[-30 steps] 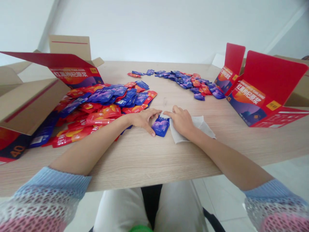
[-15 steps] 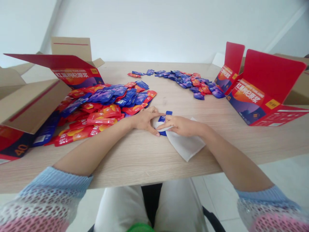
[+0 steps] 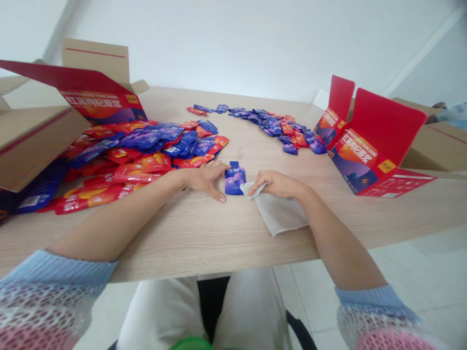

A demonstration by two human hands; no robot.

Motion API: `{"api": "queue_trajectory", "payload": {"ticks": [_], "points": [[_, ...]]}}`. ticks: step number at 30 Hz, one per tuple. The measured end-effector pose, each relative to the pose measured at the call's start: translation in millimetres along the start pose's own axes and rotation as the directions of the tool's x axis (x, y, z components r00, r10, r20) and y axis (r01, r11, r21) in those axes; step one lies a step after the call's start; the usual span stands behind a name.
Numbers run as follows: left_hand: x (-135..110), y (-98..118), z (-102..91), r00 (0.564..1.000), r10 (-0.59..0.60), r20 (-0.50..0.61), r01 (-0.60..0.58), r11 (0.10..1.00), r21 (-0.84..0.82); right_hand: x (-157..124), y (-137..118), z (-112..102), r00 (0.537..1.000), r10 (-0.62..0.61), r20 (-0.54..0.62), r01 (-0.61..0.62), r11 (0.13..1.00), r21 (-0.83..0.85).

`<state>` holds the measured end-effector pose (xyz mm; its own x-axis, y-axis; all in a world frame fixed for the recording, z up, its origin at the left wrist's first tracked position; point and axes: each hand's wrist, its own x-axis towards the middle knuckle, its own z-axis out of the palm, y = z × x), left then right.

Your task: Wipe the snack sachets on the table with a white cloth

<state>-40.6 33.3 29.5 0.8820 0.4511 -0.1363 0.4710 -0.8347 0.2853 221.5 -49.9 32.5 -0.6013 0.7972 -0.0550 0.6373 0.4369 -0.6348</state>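
Note:
A small blue and purple pouch (image 3: 235, 181) lies flat on the table between my hands. My left hand (image 3: 207, 179) rests at the pouch's left side, thumb and fingers spread apart. It touches or nearly touches the pouch's edge near the neck. Just right of the pouch, my right hand (image 3: 273, 184) pinches a bunched corner of a white cloth (image 3: 280, 214). The bunched part meets the pouch's lower right edge, and the rest trails over the table below my wrist.
Red and blue pouches (image 3: 146, 150) are heaped at the left by an open carton (image 3: 105, 104). Another open carton (image 3: 40, 141) stands nearer. Smaller scattered pouches (image 3: 270, 121) lie at the back. Red cartons (image 3: 361, 150) stand open on the right of the wooden table (image 3: 175, 243).
My right hand has drawn the cloth off the pouch to the right, so the pouch's front shows. My left fingers have spread away from it. The whole view has shifted slightly.

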Motion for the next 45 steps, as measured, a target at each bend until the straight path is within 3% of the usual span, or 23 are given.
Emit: {"api": "queue_trajectory", "payload": {"ticks": [4, 6, 8, 10, 12, 14, 20, 25, 28, 32, 38, 41, 45], "points": [[-1.0, 4.8, -1.0, 0.997, -0.068, 0.028, 0.068, 0.998, 0.019, -10.3, 15.6, -7.1, 0.99, 0.091, -0.107, -0.099, 0.993, -0.066], [-3.0, 5.3, 0.7, 0.997, -0.078, 0.01, 0.077, 0.997, 0.03, -12.8, 15.2, -8.3, 0.966, 0.111, -0.234, -0.147, 0.978, -0.147], [-6.0, 5.1, 3.0, 0.997, -0.073, -0.031, 0.074, 0.996, 0.045, -12.5, 7.9, -7.8, 0.898, 0.061, -0.437, -0.177, 0.957, -0.23], [-9.5, 5.2, 4.8, 0.994, -0.068, -0.084, 0.073, 0.996, 0.057, -10.9, -4.1, -6.4, 0.784, -0.061, -0.617, -0.142, 0.951, -0.274], [-12.6, 6.3, 5.4, 0.99, -0.073, -0.121, 0.079, 0.996, 0.049, -9.4, -16.0, -4.4, 0.682, -0.167, -0.712, -0.06, 0.958, -0.282], [-14.2, 8.2, 5.0, 0.985, -0.096, -0.143, 0.099, 0.995, 0.013, -7.8, -22.4, -2.0, 0.648, -0.205, -0.734, 0.0, 0.963, -0.269], [-7.1, 13.9, 8.7, 0.923, -0.297, -0.243, 0.259, 0.95, -0.177, 5.1, -3.2, 10.2, 0.758, -0.188, -0.624, 0.013, 0.962, -0.274], [2.0, 20.2, 23.7, 0.844, -0.357, -0.399, 0.34, 0.933, -0.116, 17.7, 6.4, 23.9, 0.88, -0.068, -0.47, -0.138, 0.911, -0.388], [3.8, 23.2, 29.8, 0.835, -0.31, -0.454, 0.324, 0.945, -0.048, 18.7, 0.3, 27.0, 0.896, 0.022, -0.444, -0.23, 0.877, -0.421], [3.7, 29.8, 31.8, 0.833, -0.325, -0.447, 0.334, 0.94, -0.061, 10.6, -14.4, 20.8, 0.922, 0.104, -0.373, -0.269, 0.864, -0.425], [5.5, 39.4, 36.2, 0.784, -0.33, -0.526, 0.324, 0.94, -0.107, -3.6, -26.9, 9.2, 0.973, 0.061, -0.224, -0.157, 0.885, -0.438], [9.4, 29.3, 35.9, 0.84, -0.183, -0.51, 0.184, 0.982, -0.05, -4.3, -26.1, 8.5, 0.984, -0.011, -0.178, -0.063, 0.911, -0.407], [11.9, 9.9, 24.9, 0.945, -0.022, -0.327, -0.01, 0.995, -0.096, -0.2, -27.6, 12.2, 0.984, -0.046, -0.174, -0.021, 0.931, -0.365]]}}
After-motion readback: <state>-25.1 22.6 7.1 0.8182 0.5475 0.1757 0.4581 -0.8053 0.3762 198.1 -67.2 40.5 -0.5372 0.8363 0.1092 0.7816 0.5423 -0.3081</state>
